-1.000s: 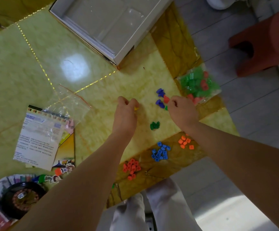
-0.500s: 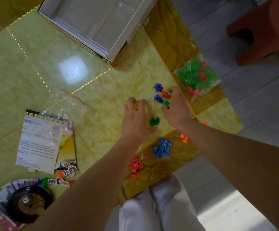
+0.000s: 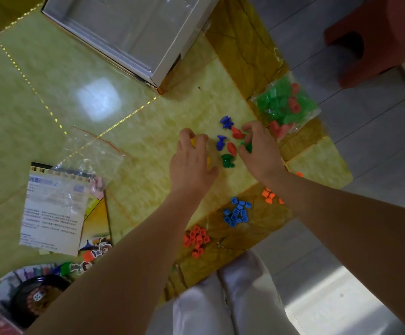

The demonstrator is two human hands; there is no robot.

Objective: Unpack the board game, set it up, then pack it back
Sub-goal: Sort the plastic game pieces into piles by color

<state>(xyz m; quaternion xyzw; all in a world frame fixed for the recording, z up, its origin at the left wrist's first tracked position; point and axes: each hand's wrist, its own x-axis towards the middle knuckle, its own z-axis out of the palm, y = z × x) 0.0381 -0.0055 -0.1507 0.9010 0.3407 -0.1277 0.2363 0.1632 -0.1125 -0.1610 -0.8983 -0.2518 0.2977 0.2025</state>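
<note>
head view: the pawns lie loose in mid-worktop, blue, red and green ones close together, between the two hands. the left hand has its fingers curled over a yellow piece, clenched on it. the right hand pinches a green piece at its fingertips, just beside the red pawns. both hands seem to be sorting pawns by colour, which would explain the tidy heaps nearer the person: red cubes, blue cubes and orange cubes, each apart from the others and partly under the right arm. setup looks early, since no board is spread open.

a sealed-looking bag at the worktop's right edge holds green and red pieces, unopened as far as i can tell. an empty bag lies flat on the left, overlapping a leaflet. the box sits open at the far side; nothing shows inside but a clear liner. a dark bowl with a die sits near left on the worktop.
</note>
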